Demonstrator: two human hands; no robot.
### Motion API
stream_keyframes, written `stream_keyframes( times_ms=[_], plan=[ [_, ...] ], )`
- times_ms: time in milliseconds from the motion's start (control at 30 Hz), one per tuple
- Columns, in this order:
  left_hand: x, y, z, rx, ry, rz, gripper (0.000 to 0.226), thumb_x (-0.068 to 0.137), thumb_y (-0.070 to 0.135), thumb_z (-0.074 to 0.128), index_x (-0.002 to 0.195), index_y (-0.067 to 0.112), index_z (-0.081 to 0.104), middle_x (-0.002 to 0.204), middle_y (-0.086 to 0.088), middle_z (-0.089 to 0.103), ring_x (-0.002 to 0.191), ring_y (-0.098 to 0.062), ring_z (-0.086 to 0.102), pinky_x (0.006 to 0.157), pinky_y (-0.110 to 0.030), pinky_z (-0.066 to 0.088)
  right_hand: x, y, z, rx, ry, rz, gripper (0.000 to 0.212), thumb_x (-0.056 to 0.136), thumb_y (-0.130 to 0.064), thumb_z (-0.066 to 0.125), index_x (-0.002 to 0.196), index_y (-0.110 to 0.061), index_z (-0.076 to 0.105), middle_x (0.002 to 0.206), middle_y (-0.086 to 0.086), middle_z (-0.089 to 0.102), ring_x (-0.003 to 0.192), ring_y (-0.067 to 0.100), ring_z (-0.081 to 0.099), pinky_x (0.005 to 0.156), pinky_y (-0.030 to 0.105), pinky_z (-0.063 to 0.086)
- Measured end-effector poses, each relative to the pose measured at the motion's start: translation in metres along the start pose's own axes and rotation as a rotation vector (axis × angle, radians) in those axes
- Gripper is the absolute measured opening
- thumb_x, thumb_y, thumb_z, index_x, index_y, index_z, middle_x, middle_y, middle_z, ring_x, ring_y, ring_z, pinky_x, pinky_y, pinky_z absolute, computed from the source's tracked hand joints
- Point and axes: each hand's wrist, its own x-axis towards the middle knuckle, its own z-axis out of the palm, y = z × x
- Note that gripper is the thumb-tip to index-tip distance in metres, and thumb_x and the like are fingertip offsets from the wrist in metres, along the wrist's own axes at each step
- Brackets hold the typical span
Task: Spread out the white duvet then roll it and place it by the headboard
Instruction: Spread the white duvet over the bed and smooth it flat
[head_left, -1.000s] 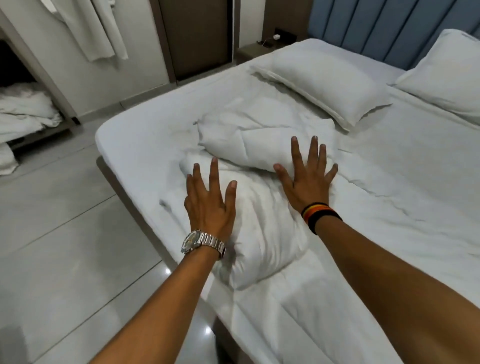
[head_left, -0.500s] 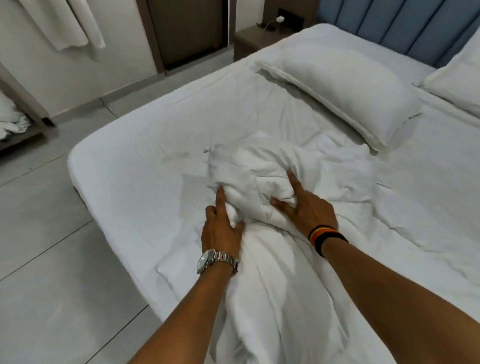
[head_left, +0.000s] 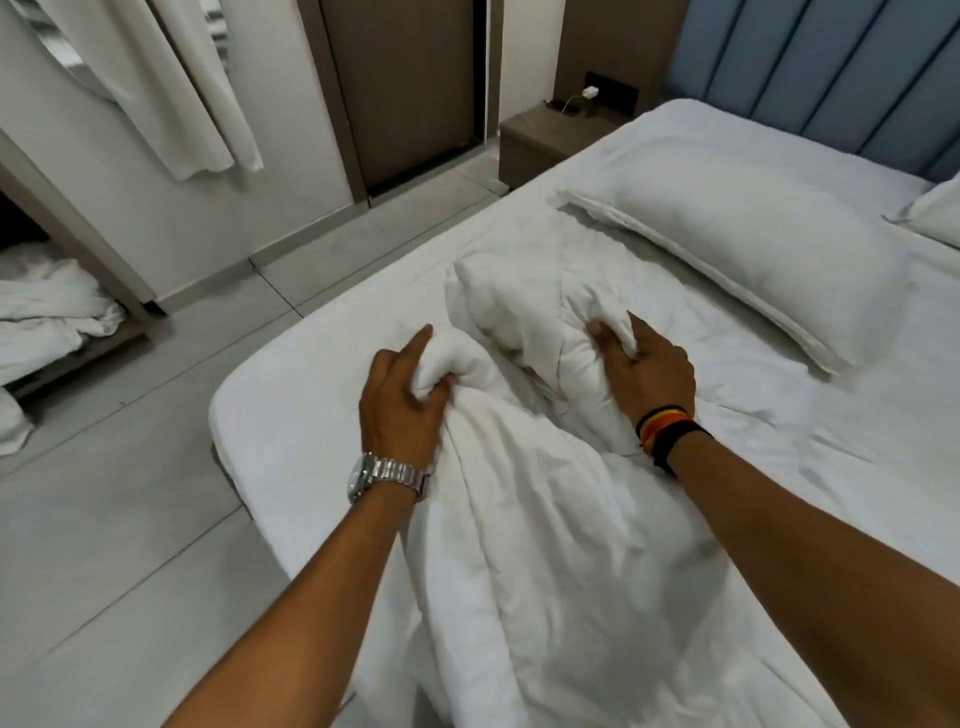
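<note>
We see the white duvet (head_left: 524, 519) bunched at the frame's center on the bed (head_left: 311, 395); our left hand (head_left: 402, 410) and right hand (head_left: 647, 374) each grasp a fold.

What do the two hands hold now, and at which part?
Both grip the white duvet: the left hand a bunched fold on its left side, the right hand a fold of the crumpled far end.
</note>
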Motion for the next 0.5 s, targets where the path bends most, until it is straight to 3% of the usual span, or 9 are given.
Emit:
stream_keyframes(
  times_ms=[67,233,300,333,367,433,500],
  plan=[
    [0.024,-0.007,-0.011,-0.016,0.049,0.017,0.059,0.086,0.016,0.078,0.142,0.028,0.065,0.103,-0.007,0.062,0.094,-0.017,0.065,0.08,-0.003,0.037,0.014,-0.023,0.005,0.062,0.068,-0.001,0.055,0.088,-0.085,0.046,0.109,-0.039,0.069,0.091,-0.009,0.076,0.095,0.026,0.07,0.081,0.038,0.054],
    [0.098,-0.037,-0.039,-0.028,0.233,0.055,0.058,0.082,0.016,0.082,0.138,0.024,0.069,0.11,-0.015,0.066,0.096,-0.029,0.068,0.085,-0.012,0.041,0.074,-0.083,0.03,0.24,0.245,-0.014,0.057,0.088,-0.082,0.048,0.095,-0.031,0.07,0.098,-0.009,0.075,0.106,0.027,0.069,0.097,0.043,0.054],
    [0.157,-0.074,-0.056,0.013,0.328,0.023,0.06,0.081,0.026,0.081,0.139,0.031,0.067,0.118,-0.013,0.066,0.102,-0.026,0.067,0.086,-0.008,0.04,0.118,-0.13,0.07,0.36,0.265,-0.014,0.062,0.088,-0.079,0.053,0.115,-0.027,0.073,0.115,-0.006,0.076,0.117,0.022,0.067,0.106,0.032,0.05],
    [0.178,-0.092,-0.064,0.056,0.339,-0.007,0.063,0.081,0.032,0.079,0.142,0.036,0.063,0.122,-0.012,0.063,0.106,-0.026,0.065,0.088,-0.013,0.042,0.136,-0.148,0.09,0.364,0.205,-0.011,0.071,0.089,-0.076,0.055,0.138,-0.026,0.064,0.133,-0.001,0.072,0.128,0.022,0.062,0.11,0.023,0.042],
    [0.196,-0.11,-0.071,0.121,0.32,-0.045,0.066,0.083,0.036,0.077,0.146,0.04,0.057,0.128,-0.012,0.059,0.112,-0.028,0.063,0.091,-0.022,0.046,0.15,-0.164,0.11,0.335,0.071,0.005,0.084,0.091,-0.074,0.057,0.159,-0.027,0.043,0.15,0.004,0.06,0.138,0.024,0.054,0.108,0.016,0.033],
    [0.215,-0.141,-0.075,0.289,0.172,-0.127,0.073,0.089,0.041,0.073,0.156,0.039,0.044,0.148,-0.013,0.047,0.133,-0.036,0.051,0.106,-0.041,0.045,0.164,-0.176,0.149,0.209,-0.303,0.053,0.102,0.094,-0.071,0.057,0.168,-0.027,0.002,0.169,0.008,0.034,0.151,0.028,0.039,0.108,0.018,0.027],
    [0.216,-0.161,-0.068,0.39,-0.006,-0.209,0.075,0.095,0.047,0.068,0.161,0.036,0.035,0.168,-0.013,0.029,0.152,-0.04,0.029,0.12,-0.054,0.029,0.159,-0.174,0.181,0.057,-0.546,0.047,0.103,0.096,-0.068,0.056,0.168,-0.024,-0.003,0.172,0.011,0.026,0.155,0.032,0.032,0.122,0.031,0.027]
  ],
)
